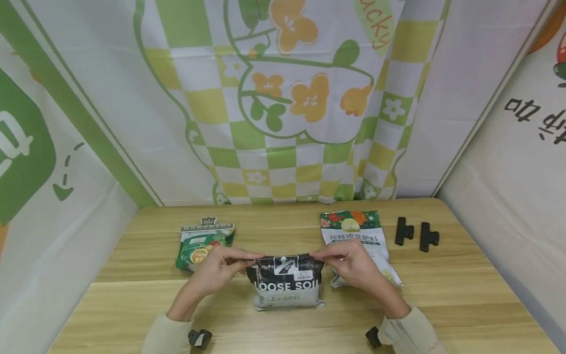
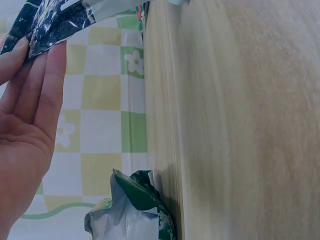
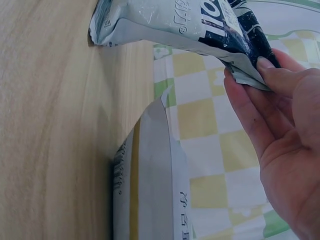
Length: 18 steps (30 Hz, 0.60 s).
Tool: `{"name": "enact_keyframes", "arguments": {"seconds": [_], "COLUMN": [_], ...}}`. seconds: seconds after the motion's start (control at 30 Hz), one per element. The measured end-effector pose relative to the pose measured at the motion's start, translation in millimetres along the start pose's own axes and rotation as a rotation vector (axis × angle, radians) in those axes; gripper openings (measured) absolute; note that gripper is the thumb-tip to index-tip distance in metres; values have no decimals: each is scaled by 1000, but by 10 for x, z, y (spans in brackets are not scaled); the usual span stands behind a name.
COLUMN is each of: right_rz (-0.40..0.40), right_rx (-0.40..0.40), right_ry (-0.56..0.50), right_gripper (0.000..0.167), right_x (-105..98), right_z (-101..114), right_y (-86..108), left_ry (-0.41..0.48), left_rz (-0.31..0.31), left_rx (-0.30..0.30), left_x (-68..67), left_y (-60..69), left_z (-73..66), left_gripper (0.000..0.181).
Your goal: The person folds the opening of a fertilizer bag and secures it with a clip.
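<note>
A black and white bag lettered LOOSE SOIL is held upright at the middle of the table, its top edge folded. My left hand pinches the top left corner between thumb and fingers; the left wrist view shows this hand with its thumb on the dark film. At the top right corner my right hand pinches the bag; in the right wrist view the hand grips the folded edge of the bag.
A green bag with a wide clip lies left. Behind my right hand is a white and green bag. Two black clips lie at the right, others near the left sleeve and right sleeve.
</note>
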State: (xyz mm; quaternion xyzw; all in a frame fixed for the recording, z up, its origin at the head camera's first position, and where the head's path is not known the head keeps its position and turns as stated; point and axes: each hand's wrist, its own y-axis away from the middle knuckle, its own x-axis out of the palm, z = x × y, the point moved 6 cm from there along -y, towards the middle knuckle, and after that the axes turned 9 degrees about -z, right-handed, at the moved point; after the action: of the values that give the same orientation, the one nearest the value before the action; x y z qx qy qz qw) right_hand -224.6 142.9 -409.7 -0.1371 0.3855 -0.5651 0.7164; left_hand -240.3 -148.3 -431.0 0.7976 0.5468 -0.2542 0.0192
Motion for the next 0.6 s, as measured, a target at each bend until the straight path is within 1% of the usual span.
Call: {"name": "enact_keyframes", "arguments": {"seconds": [0.07,0.13,0.23,0.33,0.4,0.47,0.53,0.6], "right_rz": [4,0,-17,-31,-35,-34,-29,-20], "right_rx": [-4,21,112,202,253,304,356,405], "right_ry": [-2,-1,6,21,26,25,24,23], "right_gripper": [17,18,21,22,21,19,19,19], "right_x": [-2,-6,-12,-1,6,10,12,15], "right_z": [0,-17,-56,-91,-110,-136,-174,-220], "right_y": [0,6,18,33,39,46,50,49], "left_ry": [-12,-24,-23,8,37,67,101,127], "left_rz": [-6,-18,-53,-99,-113,-132,-133,-152], "left_rx": [-18,-58,-149,-250,-277,-314,-333,-365], "left_x": [-2,1,1,8,23,51,90,122], "left_y": [-1,-7,-8,19,37,58,74,94], "left_z": [15,44,106,177,208,250,286,325], "left_gripper": [27,27,32,41,43,49,53,58]}}
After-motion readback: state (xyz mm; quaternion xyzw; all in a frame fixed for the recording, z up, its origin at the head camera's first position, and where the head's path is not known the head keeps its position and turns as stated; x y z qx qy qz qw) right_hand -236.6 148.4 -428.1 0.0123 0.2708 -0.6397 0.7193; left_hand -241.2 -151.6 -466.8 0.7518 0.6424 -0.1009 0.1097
